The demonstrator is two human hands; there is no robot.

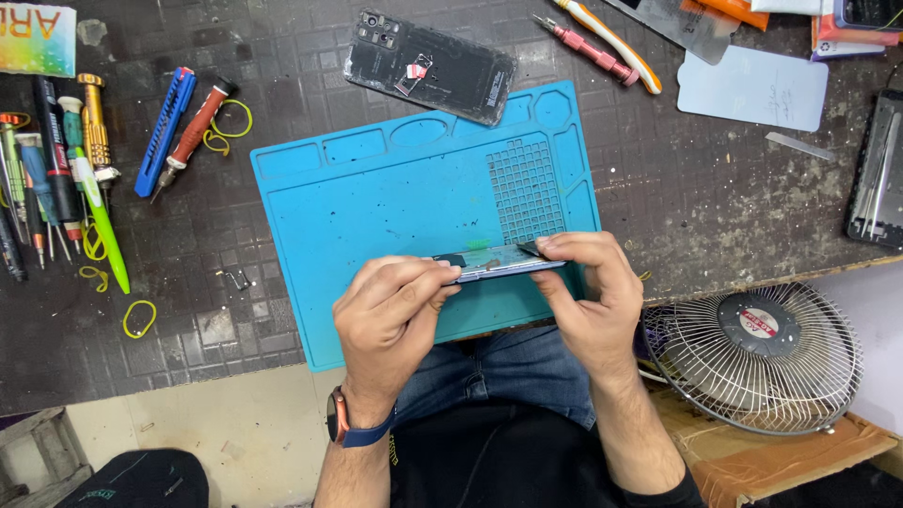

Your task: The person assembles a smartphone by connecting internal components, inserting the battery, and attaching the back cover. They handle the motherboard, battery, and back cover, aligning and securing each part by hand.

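Note:
Both hands hold a thin smartphone body (pixel 497 262) edge-on above the near edge of a blue silicone work mat (pixel 395 198). My left hand (pixel 388 315) grips its left end with thumb and fingers curled over the edge. At the right end, my right hand (pixel 593 296) pinches the phone, with a small dark pick (pixel 530 248) at the fingertips against the phone's top edge. A watch with a blue strap is on my left wrist.
A detached black phone back cover (pixel 430 66) lies beyond the mat. Screwdrivers and pens (pixel 56 179) and yellow rubber bands (pixel 139 318) lie at the left. A red tool (pixel 585 45) and pale card (pixel 752 87) sit at the upper right. A small fan (pixel 752 353) stands below the table's right edge.

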